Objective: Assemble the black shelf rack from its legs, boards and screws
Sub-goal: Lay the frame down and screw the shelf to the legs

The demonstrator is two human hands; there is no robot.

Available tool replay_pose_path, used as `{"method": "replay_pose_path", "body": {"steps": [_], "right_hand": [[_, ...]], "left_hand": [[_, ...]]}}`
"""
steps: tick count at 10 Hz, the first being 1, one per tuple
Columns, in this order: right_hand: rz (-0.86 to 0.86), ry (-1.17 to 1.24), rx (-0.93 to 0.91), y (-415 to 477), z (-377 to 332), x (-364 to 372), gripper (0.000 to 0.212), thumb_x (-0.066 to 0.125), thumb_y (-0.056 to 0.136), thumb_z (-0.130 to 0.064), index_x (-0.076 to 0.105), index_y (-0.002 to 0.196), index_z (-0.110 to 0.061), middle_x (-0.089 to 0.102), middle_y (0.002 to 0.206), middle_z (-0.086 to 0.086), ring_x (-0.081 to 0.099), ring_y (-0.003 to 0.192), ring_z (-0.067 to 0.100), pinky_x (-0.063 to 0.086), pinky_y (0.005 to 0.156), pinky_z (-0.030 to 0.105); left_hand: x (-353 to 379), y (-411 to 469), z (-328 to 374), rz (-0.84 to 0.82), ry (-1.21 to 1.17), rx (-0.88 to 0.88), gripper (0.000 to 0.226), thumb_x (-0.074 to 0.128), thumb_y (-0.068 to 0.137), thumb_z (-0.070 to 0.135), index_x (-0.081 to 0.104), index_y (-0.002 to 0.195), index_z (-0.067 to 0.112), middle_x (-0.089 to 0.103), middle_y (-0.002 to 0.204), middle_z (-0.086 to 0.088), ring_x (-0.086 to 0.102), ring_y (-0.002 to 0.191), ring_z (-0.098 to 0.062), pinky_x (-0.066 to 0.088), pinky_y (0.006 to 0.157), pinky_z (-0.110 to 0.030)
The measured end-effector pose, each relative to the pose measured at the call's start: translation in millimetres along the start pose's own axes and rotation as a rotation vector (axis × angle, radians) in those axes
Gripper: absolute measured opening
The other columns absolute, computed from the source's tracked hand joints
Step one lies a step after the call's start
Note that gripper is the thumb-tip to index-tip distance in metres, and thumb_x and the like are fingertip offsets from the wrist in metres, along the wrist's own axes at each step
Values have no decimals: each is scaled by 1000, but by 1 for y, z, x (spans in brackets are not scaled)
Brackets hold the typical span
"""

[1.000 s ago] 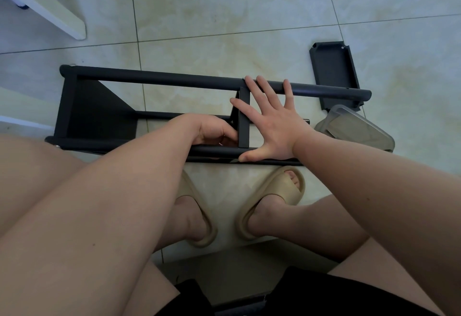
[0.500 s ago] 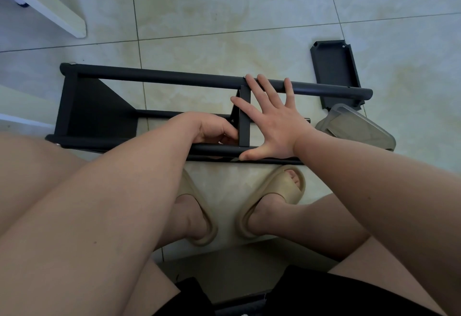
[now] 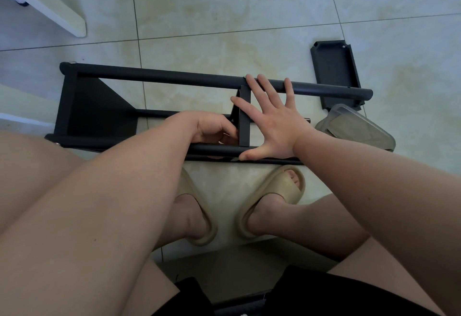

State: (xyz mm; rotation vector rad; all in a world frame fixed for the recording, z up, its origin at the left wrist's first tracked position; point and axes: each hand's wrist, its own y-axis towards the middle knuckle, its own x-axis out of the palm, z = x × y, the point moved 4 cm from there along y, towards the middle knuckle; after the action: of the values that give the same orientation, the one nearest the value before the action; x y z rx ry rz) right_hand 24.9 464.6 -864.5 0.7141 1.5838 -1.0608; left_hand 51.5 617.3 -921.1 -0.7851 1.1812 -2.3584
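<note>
Tiled floor (image 3: 249,16) under everything, running out past the fingertips. Black rack (image 3: 159,78), partly built, lies on its side on the floor straight ahead of both hands. Far leg tube (image 3: 324,90) runs under the right fingertips and on to both sides of them. Near leg tube (image 3: 212,150) runs under the right thumb (image 3: 249,155), just below the left knuckles. End board (image 3: 99,111) is fixed between the tubes, well left of the left fingers. Middle board (image 3: 244,126) stands crosswise between the tubes, between the two hands and touching both.

White furniture piece (image 3: 50,6) is far up-left of all fingers. Loose board (image 3: 334,71) lies flat on the floor, up-right of the right fingertips, apart from the rack. Clear plastic tub (image 3: 356,128) sits right of the right wrist, touching the loose board's near edge. Sandals (image 3: 284,188) are on the feet, below the thumb, near side of the rack.

Right hand (image 3: 272,123): fingers (image 3: 264,86) wide and straight, palm flat over the gap beside the middle board, tips on the far tube, thumb on the near tube, gripping nothing.

Left hand (image 3: 212,126): fingers curled in tight at the joint of middle board and near tube; can't tell whether they pinch anything, tips hidden.

Screw head (image 3: 72,62), silver, at the far tube's left end, well left of all fingers.
</note>
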Motion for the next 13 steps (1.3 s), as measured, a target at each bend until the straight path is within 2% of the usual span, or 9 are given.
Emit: {"method": "replay_pose_path", "body": {"steps": [2, 4, 5, 7, 9, 10, 11, 12, 13], "right_hand": [[-4, -2, -1, 0, 0, -1, 123, 28, 63, -102, 3, 161, -34, -18, 168, 12, -17, 155, 33, -10, 115, 73], [0, 6, -1, 0, 0, 0, 123, 27, 63, -102, 5, 162, -34, -17, 168, 12, -17, 155, 33, -10, 115, 73], [8, 5, -3, 0, 1, 0, 123, 27, 63, -103, 6, 162, -33, -16, 169, 12, -17, 155, 33, -10, 115, 72], [9, 6, -4, 0, 1, 0, 123, 28, 63, -102, 6, 162, -33, -16, 169, 12, -16, 155, 33, -11, 115, 72], [2, 6, -1, 0, 0, 0, 122, 28, 63, -102, 5, 162, -34, -17, 168, 12, -17, 155, 33, -10, 115, 73], [1, 2, 1, 0, 0, -1, 122, 28, 63, -102, 5, 162, -34, -17, 168, 12, -17, 155, 33, -10, 115, 73], [-1, 4, 2, 0, 0, -1, 123, 27, 62, -102, 4, 161, -34, -17, 168, 12, -17, 155, 32, -11, 115, 72], [-1, 3, 1, 0, 0, -1, 123, 27, 63, -102, 5, 162, -33, -17, 168, 12, -17, 155, 33, -10, 115, 73], [0, 1, 0, 0, 0, 0, 123, 28, 63, -102, 5, 162, -34, -17, 168, 12, -17, 155, 33, -10, 115, 73]], "left_hand": [[2, -1, 0, 26, 64, -87, 11, 60, 92, 18, 69, 94, 12, 64, 75, -2, 62, 62, -14, 51, 65, -26], [4, -3, 0, -11, 52, -30, 43, 62, 85, 14, 64, 125, 1, 58, 114, -18, 53, 105, -29, 39, 104, -44], [4, -2, 1, -17, 36, 8, 45, 64, 77, 16, 67, 120, 4, 57, 113, -18, 52, 104, -29, 39, 101, -44], [3, -1, 0, 4, 62, -58, 13, 59, 92, 16, 70, 96, 13, 64, 76, -2, 62, 63, -15, 51, 63, -26], [6, -4, 2, -3, 78, 2, 35, 52, 94, 6, 62, 127, 0, 61, 116, -20, 57, 106, -32, 40, 107, -50], [3, 0, 1, 11, 56, 25, 38, 51, 93, 3, 60, 129, -3, 60, 117, -19, 56, 108, -29, 37, 113, -48], [2, 0, 1, 14, 83, -8, 19, 55, 93, 13, 72, 101, 8, 65, 91, -8, 61, 83, -23, 51, 87, -39], [4, -3, 1, 17, 134, -64, 16, 59, 92, 19, 70, 100, 10, 63, 81, -5, 57, 73, -21, 47, 73, -33], [4, -2, 1, 19, 122, -24, 33, 56, 92, 12, 65, 122, 2, 65, 101, -14, 59, 92, -29, 46, 88, -40]]}}
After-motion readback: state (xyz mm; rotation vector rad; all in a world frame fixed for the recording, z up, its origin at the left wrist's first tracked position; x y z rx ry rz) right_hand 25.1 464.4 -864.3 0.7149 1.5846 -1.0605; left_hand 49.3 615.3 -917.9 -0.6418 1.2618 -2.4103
